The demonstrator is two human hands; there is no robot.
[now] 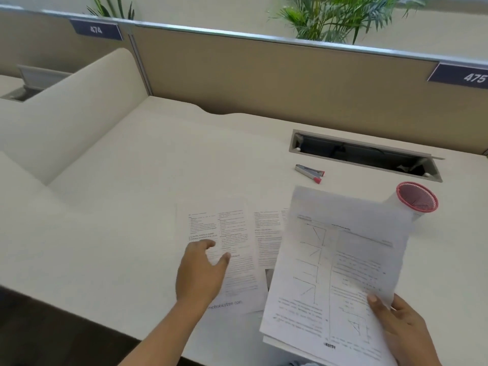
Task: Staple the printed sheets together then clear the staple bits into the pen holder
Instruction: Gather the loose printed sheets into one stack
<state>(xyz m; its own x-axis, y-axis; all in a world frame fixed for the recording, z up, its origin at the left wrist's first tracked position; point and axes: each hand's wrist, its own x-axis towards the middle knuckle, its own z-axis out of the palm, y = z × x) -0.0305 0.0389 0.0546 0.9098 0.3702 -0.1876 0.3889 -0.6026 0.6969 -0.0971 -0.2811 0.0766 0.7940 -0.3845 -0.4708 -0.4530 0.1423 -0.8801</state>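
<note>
My right hand (404,331) grips the lower right corner of a printed sheet (335,262) with diagrams, held lifted above the desk; another sheet edge shows under it. My left hand (200,270) hovers with fingers spread over the printed sheets lying flat on the desk (237,249), fingertips touching or just above the leftmost one. A small silver stapler with red ends (309,172) lies behind the sheets. A white pen holder with a red mesh rim (414,200) stands at the right, partly hidden behind the lifted sheet.
The white desk (132,194) has an open cable slot (364,154) at the back right, behind the stapler. A beige partition (264,67) closes off the rear, and a curved white divider (71,112) stands at the left. The desk's front edge runs near my arms.
</note>
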